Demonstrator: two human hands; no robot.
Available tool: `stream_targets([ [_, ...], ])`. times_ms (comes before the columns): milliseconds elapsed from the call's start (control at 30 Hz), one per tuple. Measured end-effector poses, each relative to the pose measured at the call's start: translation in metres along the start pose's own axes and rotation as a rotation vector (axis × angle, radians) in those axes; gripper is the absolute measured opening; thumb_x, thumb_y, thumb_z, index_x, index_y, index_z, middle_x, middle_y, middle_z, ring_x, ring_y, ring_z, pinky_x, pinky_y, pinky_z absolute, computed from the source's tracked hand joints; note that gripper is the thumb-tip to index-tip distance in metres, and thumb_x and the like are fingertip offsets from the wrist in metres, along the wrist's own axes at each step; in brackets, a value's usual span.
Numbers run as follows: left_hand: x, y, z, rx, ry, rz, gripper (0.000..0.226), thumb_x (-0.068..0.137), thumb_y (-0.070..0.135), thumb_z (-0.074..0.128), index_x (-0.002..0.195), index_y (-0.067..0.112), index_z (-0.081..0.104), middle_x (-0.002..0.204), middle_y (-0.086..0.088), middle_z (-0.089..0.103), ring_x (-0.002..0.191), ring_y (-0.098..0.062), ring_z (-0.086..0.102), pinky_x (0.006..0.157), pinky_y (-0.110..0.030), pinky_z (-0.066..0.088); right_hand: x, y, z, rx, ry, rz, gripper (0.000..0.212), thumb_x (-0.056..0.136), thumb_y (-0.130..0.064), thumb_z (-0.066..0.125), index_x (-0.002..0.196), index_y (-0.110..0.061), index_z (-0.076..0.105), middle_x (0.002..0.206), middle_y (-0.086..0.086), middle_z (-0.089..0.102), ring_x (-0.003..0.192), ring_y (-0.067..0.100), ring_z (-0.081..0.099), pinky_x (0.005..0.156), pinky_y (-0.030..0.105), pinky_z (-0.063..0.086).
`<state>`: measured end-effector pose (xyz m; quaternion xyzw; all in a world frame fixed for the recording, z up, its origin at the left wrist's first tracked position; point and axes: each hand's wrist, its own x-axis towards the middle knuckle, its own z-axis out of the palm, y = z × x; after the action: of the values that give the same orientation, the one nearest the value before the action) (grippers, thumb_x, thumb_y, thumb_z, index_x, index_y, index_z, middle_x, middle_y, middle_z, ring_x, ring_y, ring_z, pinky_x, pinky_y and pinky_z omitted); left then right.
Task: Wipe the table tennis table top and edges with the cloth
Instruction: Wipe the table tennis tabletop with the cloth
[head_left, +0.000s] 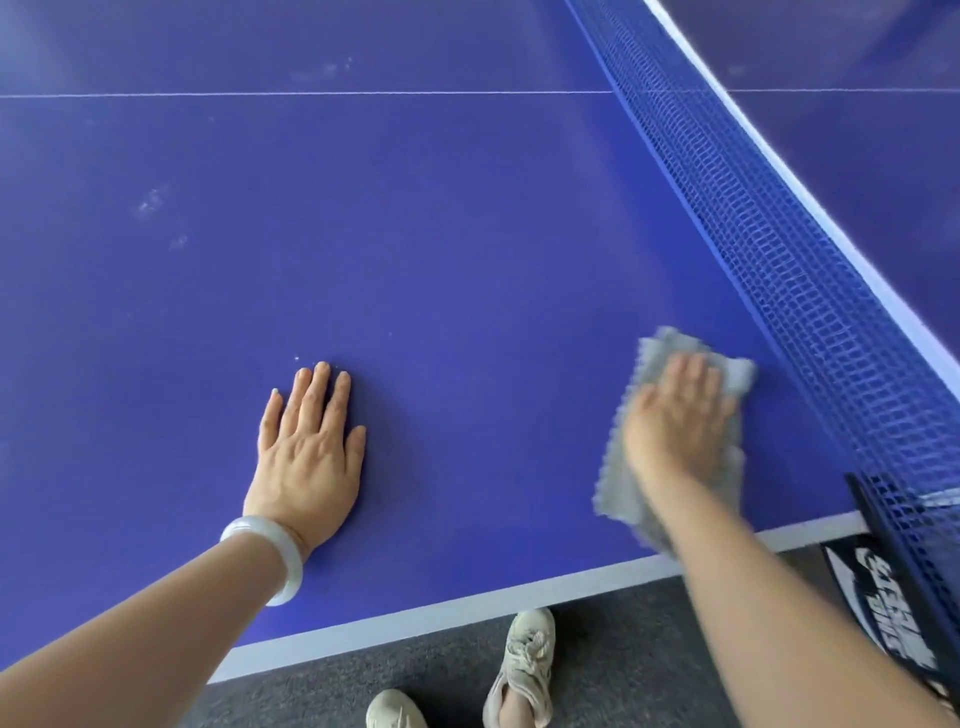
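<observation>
The blue table tennis table top (441, 249) fills most of the view, with its white near edge (467, 603) running along the bottom. A grey cloth (649, 358) lies on the top close to the net. My right hand (675, 415) presses flat on the cloth, fingers straight and blurred by motion. My left hand (306, 447) rests flat on the bare table surface to the left, fingers spread, a pale bangle on the wrist.
The blue net (779, 260) with a white top band crosses the right side, held by a dark clamp post (893, 571) at the table's near edge. Pale smudges (153, 200) mark the top at the left. Grey carpet and my two shoes (524, 670) lie below the edge.
</observation>
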<state>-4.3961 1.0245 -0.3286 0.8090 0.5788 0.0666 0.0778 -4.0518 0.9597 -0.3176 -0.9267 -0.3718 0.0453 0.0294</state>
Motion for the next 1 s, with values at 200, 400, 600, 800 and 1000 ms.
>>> stream_targets([
  [200, 0.0, -0.003, -0.004, -0.152, 0.022, 0.012, 0.06, 0.101, 0.031, 0.014, 0.155, 0.009, 0.026, 0.164, -0.005, 0.017, 0.153, -0.016, 0.006, 0.124, -0.032, -0.005, -0.157, -0.158, 0.034, 0.096, -0.034, -0.738, 0.062, 0.099, -0.034, 0.028, 0.156, -0.009, 0.028, 0.163, 0.013, 0.023, 0.153, 0.029, 0.014, 0.122, 0.056, 0.013],
  [400, -0.008, -0.015, -0.018, -0.508, 0.109, -0.083, 0.05, 0.104, 0.006, 0.033, 0.153, 0.017, 0.034, 0.158, 0.01, 0.027, 0.145, 0.003, 0.013, 0.117, -0.01, 0.003, -0.071, -0.082, 0.016, 0.016, 0.002, -0.694, 0.065, 0.098, -0.038, 0.014, 0.156, -0.013, 0.027, 0.163, 0.005, 0.023, 0.152, 0.022, 0.018, 0.124, 0.049, 0.014],
  [600, -0.024, -0.088, -0.032, -0.08, 0.181, -0.246, 0.053, 0.102, 0.015, 0.038, 0.154, 0.005, 0.029, 0.162, -0.012, 0.022, 0.153, -0.027, 0.012, 0.125, -0.04, 0.002, -0.048, -0.105, 0.014, 0.014, -0.025, -0.146, 0.06, 0.102, -0.028, 0.026, 0.158, -0.007, 0.017, 0.165, 0.014, 0.015, 0.153, 0.03, 0.01, 0.12, 0.057, 0.009],
  [800, -0.033, -0.111, -0.025, -0.058, 0.129, -0.338, 0.056, 0.106, 0.029, 0.026, 0.158, 0.011, 0.017, 0.166, -0.004, 0.009, 0.153, -0.021, 0.0, 0.123, -0.034, -0.009, -0.179, -0.231, 0.036, 0.047, -0.02, -0.513, 0.065, 0.099, -0.03, 0.028, 0.156, -0.001, 0.016, 0.163, 0.023, 0.013, 0.152, 0.04, 0.007, 0.121, 0.061, -0.001],
  [1000, -0.035, -0.118, -0.032, -0.129, 0.139, -0.322, 0.05, 0.105, 0.017, 0.031, 0.155, 0.012, 0.028, 0.164, -0.004, 0.017, 0.153, -0.018, 0.005, 0.123, -0.031, -0.007, -0.204, -0.264, 0.015, 0.446, -0.361, -0.653, 0.064, 0.104, -0.03, 0.038, 0.158, -0.007, 0.011, 0.166, 0.011, 0.006, 0.154, 0.026, -0.001, 0.125, 0.042, -0.004],
])
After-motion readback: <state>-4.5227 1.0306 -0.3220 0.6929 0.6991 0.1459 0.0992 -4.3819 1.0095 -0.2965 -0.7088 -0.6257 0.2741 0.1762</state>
